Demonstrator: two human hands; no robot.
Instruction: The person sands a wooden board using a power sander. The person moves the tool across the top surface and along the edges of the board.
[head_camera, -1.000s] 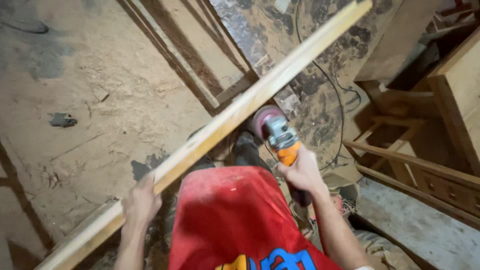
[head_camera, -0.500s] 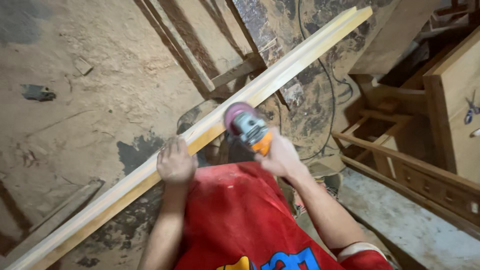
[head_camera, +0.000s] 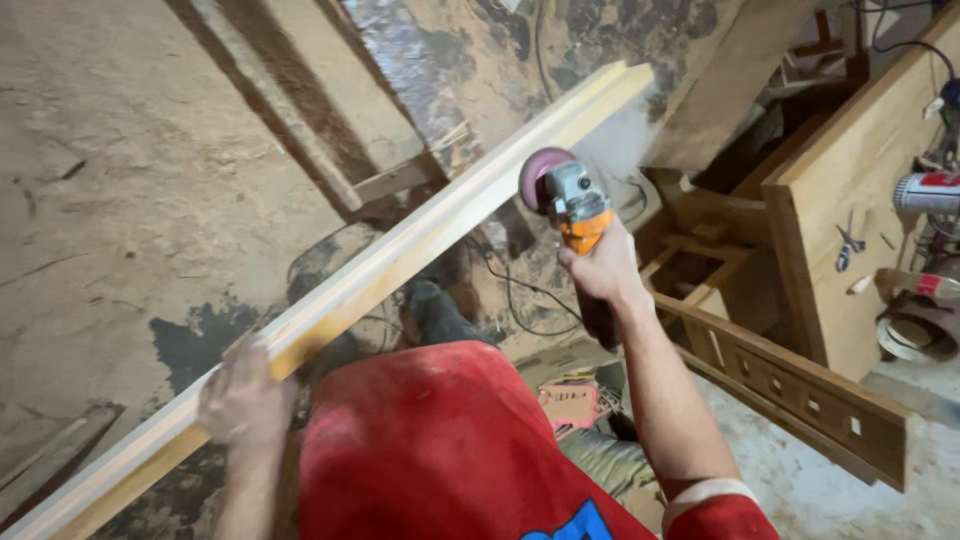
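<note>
While your left hand (head_camera: 243, 400) clasps the long pale wooden batten (head_camera: 400, 260), your right hand (head_camera: 598, 268), fingers wrapped round the orange-bodied angle grinder (head_camera: 563, 203), sands near its far end, that end still unreached.

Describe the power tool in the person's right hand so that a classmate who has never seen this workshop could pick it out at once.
Find the long pale plank running slantwise across the view. Against its right edge, near the far end, the right hand holds an angle grinder. Its orange grip, grey metal head and pinkish round disc set it apart from the bare wood around it.
</note>
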